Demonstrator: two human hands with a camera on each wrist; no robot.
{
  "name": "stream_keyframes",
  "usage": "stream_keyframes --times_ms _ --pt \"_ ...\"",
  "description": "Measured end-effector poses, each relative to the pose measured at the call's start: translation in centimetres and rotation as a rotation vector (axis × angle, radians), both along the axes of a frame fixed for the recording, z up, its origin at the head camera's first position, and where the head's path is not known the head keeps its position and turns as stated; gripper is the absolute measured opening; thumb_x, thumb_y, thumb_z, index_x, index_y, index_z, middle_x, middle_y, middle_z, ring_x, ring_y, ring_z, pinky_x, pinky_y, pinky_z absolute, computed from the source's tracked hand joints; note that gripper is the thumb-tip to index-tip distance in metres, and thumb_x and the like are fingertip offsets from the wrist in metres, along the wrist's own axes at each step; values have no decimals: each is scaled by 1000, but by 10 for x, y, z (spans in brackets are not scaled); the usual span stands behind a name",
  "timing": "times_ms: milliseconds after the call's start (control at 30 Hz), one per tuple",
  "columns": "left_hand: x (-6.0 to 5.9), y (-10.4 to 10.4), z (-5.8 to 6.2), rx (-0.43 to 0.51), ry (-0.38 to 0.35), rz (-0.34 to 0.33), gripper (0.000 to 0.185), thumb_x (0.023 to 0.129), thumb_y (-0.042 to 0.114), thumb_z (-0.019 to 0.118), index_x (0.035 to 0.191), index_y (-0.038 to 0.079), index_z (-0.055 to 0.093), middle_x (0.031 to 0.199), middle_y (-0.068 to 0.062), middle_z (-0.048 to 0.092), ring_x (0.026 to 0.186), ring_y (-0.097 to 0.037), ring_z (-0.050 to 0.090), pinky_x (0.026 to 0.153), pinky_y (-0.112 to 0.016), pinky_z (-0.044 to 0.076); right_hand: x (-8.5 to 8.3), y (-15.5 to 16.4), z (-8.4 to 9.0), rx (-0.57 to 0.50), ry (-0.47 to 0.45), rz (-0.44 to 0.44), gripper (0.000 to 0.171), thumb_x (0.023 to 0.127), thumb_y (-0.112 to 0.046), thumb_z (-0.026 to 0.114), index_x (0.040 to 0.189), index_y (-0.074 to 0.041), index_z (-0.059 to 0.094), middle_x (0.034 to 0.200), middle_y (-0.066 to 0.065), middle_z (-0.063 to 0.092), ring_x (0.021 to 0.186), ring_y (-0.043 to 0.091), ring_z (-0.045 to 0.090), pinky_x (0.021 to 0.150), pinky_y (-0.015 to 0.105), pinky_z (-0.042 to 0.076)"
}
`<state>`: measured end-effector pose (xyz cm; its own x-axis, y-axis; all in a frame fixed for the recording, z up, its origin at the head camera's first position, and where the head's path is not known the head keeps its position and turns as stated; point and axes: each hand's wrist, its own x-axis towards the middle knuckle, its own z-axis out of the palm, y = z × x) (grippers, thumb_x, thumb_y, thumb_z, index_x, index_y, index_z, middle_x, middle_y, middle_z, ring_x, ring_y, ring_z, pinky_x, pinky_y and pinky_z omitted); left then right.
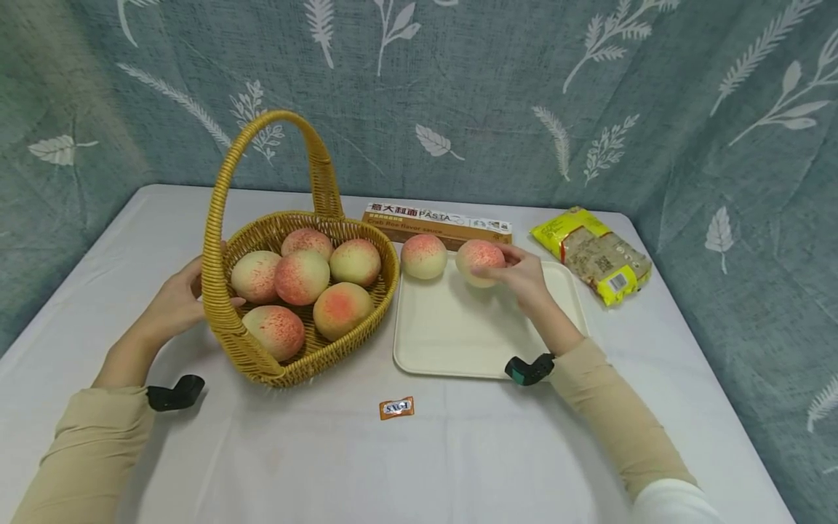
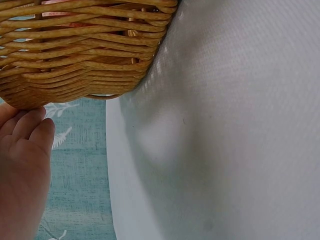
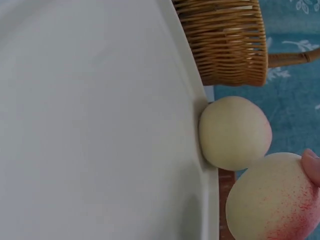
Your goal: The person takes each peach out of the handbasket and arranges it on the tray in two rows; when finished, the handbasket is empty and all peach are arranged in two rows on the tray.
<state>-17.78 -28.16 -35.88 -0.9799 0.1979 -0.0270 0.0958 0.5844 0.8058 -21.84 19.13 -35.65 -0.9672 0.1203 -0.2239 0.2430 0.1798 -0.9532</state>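
Note:
A yellow wicker basket (image 1: 330, 356) with a tall arched handle stands left of centre, with several pink-and-cream peaches (image 1: 302, 277) in it. My left hand (image 1: 173, 302) grips the basket's left side at the foot of the handle, its thumb over the rim; in the left wrist view, fingers (image 2: 37, 127) touch the woven wall. Over the back of a cream tray (image 1: 452, 342), my right hand (image 1: 524, 276) pinches a peach (image 1: 476, 260) between thumb and fingers. Another peach (image 1: 423, 257) sits at the tray's back left corner, beside the held one.
Behind the tray lies a long pasta box (image 1: 439, 225). A yellow food packet (image 1: 592, 255) lies at the back right, close to the tray. A small orange wrapped candy (image 1: 396, 408) rests on the white tablecloth in front. Patterned blue-green curtain (image 1: 484, 94) hangs behind the table.

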Motion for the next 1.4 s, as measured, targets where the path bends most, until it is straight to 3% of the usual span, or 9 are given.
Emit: stream_keyframes --times_ms 300,733,1033,1233,1400 --pt "1 2 0 8 0 -1 93 84 14 74 156 4 16 154 -29 23 132 -57 28 101 -72 26 -9 -6 -14 47 -19 -22 60 78 -5 79 133 2 56 135 18 54 122 27 51 104 33 42" --pt "1 2 -2 -3 -2 1 93 84 15 74 156 5 15 151 -32 28 130 -55 31 99 -72 26 -18 -10 -18 114 -76 -19 63 78 -12 81 135 1 55 138 17 52 125 27 48 105 34 42" --pt "2 2 -1 -8 11 -7 93 84 15 73 156 5 15 152 -31 26 130 -57 30 99 -72 27 -22 -9 -14 233 -54 74 66 85 -23 76 141 -1 50 143 17 48 130 29 45 108 38 38" --pt "2 2 1 -18 13 -7 93 85 16 73 156 5 14 151 -32 27 129 -57 32 98 -72 28 -19 -5 -8 328 -17 128 74 81 -21 79 145 -5 45 146 15 46 134 30 41 109 40 37" --pt "2 1 2 -15 11 -5 93 85 16 73 156 6 14 151 -32 26 129 -57 31 98 -72 28 -18 -5 -6 343 13 151 76 80 -17 80 145 -2 44 147 16 45 136 30 41 110 39 36"
